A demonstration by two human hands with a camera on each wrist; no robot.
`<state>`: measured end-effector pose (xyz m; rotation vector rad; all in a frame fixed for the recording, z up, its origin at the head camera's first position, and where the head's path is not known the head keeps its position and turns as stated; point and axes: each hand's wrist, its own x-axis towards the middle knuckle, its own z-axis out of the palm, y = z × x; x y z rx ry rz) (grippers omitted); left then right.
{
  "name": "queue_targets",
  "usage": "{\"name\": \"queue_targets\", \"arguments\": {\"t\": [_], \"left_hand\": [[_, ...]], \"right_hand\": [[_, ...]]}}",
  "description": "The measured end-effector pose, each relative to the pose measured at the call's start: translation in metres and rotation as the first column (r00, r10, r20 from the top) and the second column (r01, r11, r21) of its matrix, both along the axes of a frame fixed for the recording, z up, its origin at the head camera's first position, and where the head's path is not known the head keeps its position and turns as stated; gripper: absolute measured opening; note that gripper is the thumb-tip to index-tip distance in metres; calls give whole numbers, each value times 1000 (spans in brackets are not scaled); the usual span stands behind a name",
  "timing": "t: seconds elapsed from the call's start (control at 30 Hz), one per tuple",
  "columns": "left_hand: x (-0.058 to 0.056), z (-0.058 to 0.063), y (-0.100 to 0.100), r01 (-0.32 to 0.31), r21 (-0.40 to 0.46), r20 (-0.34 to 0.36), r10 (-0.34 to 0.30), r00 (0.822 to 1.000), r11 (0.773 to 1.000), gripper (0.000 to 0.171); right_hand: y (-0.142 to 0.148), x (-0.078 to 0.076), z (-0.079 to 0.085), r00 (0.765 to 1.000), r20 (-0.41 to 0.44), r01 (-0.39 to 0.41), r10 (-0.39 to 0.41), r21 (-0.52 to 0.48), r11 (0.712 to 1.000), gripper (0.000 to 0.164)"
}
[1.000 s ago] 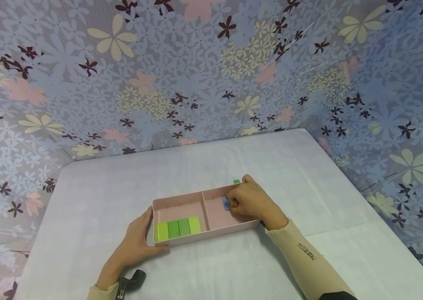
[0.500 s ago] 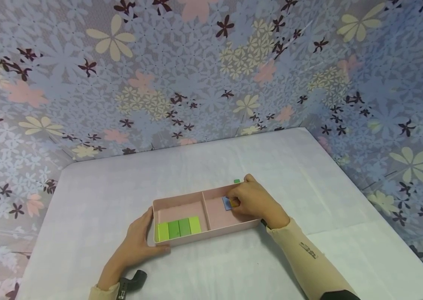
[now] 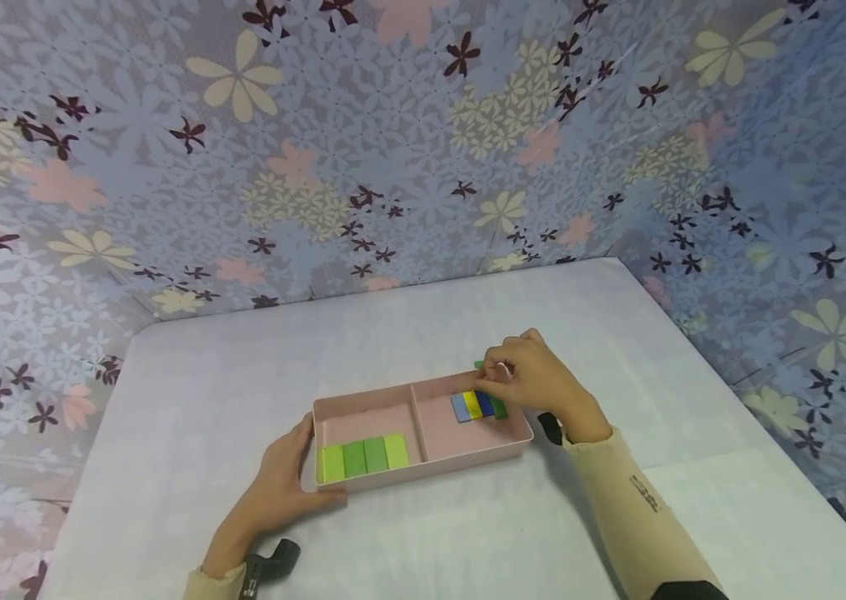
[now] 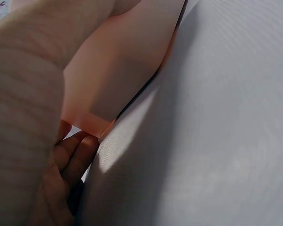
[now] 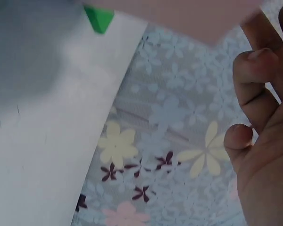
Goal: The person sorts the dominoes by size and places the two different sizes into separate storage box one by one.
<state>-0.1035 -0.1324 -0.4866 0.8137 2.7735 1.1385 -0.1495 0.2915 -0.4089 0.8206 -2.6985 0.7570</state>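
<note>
A shallow pink box with a divider stands on the table. My left hand grips its left end, thumb along the front wall and fingers at the end wall. In the left compartment lie light green tiles and mid-green tiles. The right compartment holds a row: light blue tile, yellow tile, dark blue tile, dark green tile. Above this row hovers my right hand, fingers loosely bent, with nothing visible between thumb and forefinger.
Just behind the box's far wall sits a green block, partly hidden in the head view. A white cloth covers the table. Flowered fabric hangs behind it and at both sides.
My right hand has lifted off the tiles and moved slightly right and back, uncovering the yellow, dark blue and dark green tiles. The left hand keeps its grip on the box.
</note>
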Motion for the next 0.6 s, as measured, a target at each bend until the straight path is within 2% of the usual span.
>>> {"name": "queue_targets", "arguments": {"t": [0.27, 0.43, 0.5, 0.6], "left_hand": [[-2, 3, 3, -20, -7, 13, 20, 1000, 1000, 129], [-2, 5, 1, -41, -7, 20, 41, 999, 999, 130], [-1, 4, 0, -42, -5, 25, 42, 999, 999, 130], [1, 2, -1, -32, -10, 38, 33, 999, 999, 131]], "right_hand": [[18, -11, 9, 998, 30, 51, -51, -5, 999, 34], [23, -25, 8, 1000, 13, 25, -24, -72, 997, 33], [24, -29, 6, 998, 56, 28, -22, -96, 995, 33], [25, -32, 4, 977, 211, 67, -41, -119, 991, 32]]}}
